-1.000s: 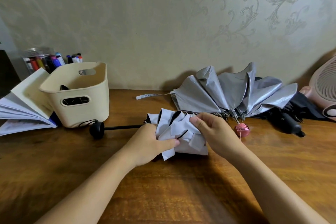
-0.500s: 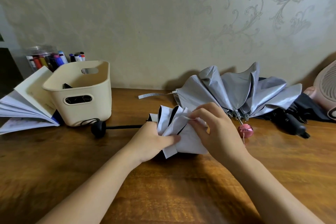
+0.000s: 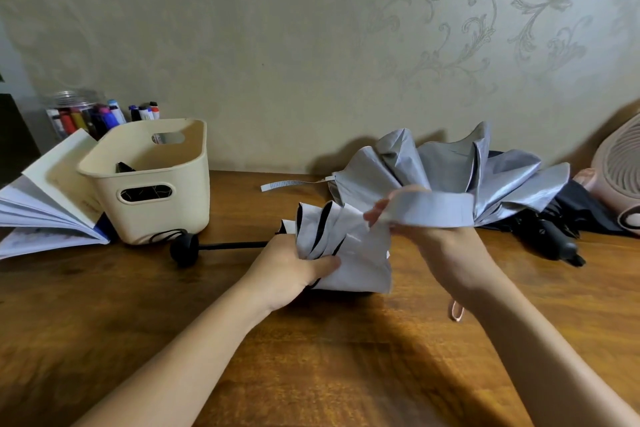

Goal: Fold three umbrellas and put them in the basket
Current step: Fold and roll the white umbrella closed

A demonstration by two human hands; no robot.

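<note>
Anchoring the pleats of the white umbrella (image 3: 360,260), your left grip (image 3: 291,269) squeezes them so your right grip (image 3: 450,250) pinches one flap (image 3: 433,208), seemingly, taut toward 3 o'clock.

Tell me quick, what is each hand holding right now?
Left hand: grips the white umbrella by its bunched canopy.
Right hand: pinches a flap of that canopy, stretched to the right.

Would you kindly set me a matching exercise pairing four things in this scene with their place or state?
Things:
1 basket
2 book
3 fan
4 white umbrella

Descriptions:
A pink, at the far right
B gripped by the left hand
C pages fanned open, at the far left
D cream, upright beside the book

Pairs: 1-D, 2-C, 3-A, 4-B
</note>
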